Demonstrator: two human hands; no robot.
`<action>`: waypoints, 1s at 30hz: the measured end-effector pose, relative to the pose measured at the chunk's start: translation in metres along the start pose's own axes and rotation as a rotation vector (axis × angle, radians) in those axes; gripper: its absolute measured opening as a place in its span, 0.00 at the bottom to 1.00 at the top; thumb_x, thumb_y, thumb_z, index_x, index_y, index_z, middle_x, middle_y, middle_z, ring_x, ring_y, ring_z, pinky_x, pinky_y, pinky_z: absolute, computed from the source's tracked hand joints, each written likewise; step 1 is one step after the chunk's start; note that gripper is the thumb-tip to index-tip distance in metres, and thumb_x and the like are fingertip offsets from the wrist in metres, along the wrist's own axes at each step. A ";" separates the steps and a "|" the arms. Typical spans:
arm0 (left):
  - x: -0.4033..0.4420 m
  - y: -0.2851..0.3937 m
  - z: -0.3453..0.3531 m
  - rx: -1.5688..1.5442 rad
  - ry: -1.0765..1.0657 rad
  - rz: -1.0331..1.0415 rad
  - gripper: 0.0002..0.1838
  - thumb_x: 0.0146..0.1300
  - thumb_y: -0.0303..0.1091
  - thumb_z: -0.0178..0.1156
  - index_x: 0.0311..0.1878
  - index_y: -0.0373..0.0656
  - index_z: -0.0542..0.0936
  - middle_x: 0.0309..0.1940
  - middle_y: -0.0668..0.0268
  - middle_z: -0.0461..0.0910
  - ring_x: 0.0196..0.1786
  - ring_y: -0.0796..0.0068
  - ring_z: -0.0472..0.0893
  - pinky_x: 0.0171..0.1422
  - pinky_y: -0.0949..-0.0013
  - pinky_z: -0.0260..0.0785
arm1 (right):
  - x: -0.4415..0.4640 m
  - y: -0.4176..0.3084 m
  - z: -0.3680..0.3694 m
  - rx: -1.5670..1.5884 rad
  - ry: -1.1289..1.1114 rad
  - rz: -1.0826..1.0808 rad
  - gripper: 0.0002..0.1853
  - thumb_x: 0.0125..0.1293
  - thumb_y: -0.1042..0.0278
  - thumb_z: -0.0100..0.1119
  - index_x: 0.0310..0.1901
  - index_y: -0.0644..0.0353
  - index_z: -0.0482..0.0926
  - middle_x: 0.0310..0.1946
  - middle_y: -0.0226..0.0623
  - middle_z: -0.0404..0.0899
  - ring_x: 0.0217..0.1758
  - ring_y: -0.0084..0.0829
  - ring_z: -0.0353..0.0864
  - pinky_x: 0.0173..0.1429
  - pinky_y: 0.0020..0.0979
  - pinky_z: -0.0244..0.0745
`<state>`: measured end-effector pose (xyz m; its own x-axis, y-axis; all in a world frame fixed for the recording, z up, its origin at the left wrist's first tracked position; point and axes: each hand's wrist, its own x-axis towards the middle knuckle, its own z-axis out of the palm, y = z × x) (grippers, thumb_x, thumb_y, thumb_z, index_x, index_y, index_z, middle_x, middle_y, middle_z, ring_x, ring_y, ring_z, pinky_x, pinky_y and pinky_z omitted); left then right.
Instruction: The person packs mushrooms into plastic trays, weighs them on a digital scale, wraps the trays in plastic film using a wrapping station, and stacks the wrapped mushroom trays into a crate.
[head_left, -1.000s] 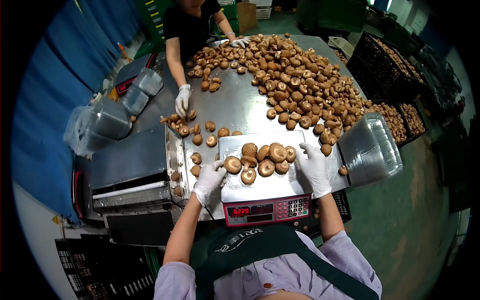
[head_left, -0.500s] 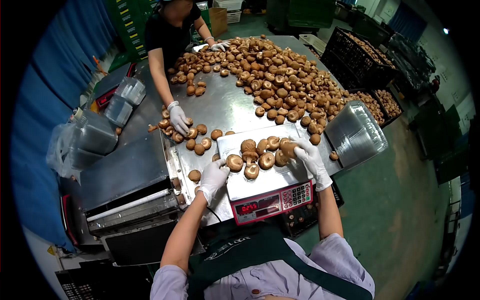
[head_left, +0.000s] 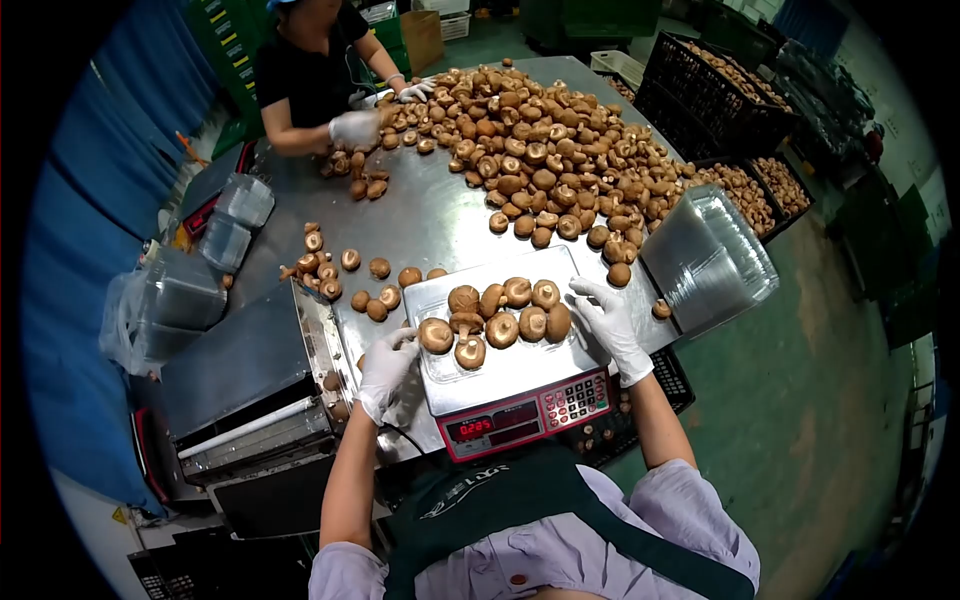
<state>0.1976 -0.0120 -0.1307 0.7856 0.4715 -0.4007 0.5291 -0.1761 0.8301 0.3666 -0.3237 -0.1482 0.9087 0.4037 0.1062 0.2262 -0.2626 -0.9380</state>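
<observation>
A digital scale [head_left: 520, 422] with a red front stands before me, its red display lit. On its steel pan [head_left: 490, 392] lies a clear plastic tray [head_left: 432, 372] with several brown shiitake mushrooms [head_left: 502, 329] on it, some gills up. My left hand [head_left: 387, 372], in a white glove, is beside the pan's left edge, fingers extended and nothing visibly held. At the right edge, my gloved right hand [head_left: 612, 328] is open, fingers apart, close to the rightmost mushroom [head_left: 558, 322] but not around it.
A large heap of mushrooms [head_left: 545, 150] covers the table's far side. Stacked clear trays [head_left: 708, 262] stand right. A wrapping machine [head_left: 240, 345] is at left, with loose mushrooms [head_left: 325, 270] beyond it. Across the table, a co-worker's gloved hand [head_left: 355, 130] is at the heap.
My right hand has let go of a mushroom, which now lies on the tray. My left hand has drawn back slightly left. The display changed, and the co-worker's nearer hand moved back toward the heap.
</observation>
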 end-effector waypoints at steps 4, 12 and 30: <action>-0.010 0.007 -0.002 0.023 0.109 0.024 0.15 0.61 0.35 0.57 0.50 0.42 0.81 0.23 0.68 0.78 0.23 0.83 0.74 0.28 0.76 0.66 | -0.003 -0.017 -0.006 -0.101 -0.077 -0.017 0.16 0.62 0.69 0.59 0.51 0.62 0.79 0.49 0.45 0.79 0.51 0.32 0.79 0.56 0.28 0.74; -0.007 0.003 -0.005 -0.013 0.091 0.015 0.17 0.61 0.35 0.56 0.52 0.41 0.80 0.24 0.67 0.79 0.24 0.81 0.76 0.28 0.76 0.68 | 0.002 -0.011 -0.009 -0.230 0.087 -0.008 0.18 0.61 0.62 0.59 0.49 0.64 0.79 0.34 0.46 0.83 0.34 0.30 0.84 0.40 0.28 0.77; -0.030 0.004 -0.066 0.139 0.131 0.226 0.26 0.50 0.24 0.60 0.57 0.39 0.75 0.24 0.67 0.77 0.25 0.83 0.74 0.31 0.75 0.69 | 0.016 -0.092 0.047 -0.175 -0.234 0.300 0.15 0.64 0.62 0.55 0.29 0.67 0.79 0.19 0.31 0.78 0.21 0.17 0.72 0.29 0.21 0.67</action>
<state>0.1548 0.0296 -0.0897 0.8451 0.5130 -0.1503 0.3914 -0.4022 0.8277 0.3434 -0.2519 -0.0753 0.8438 0.4694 -0.2601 0.0383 -0.5361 -0.8433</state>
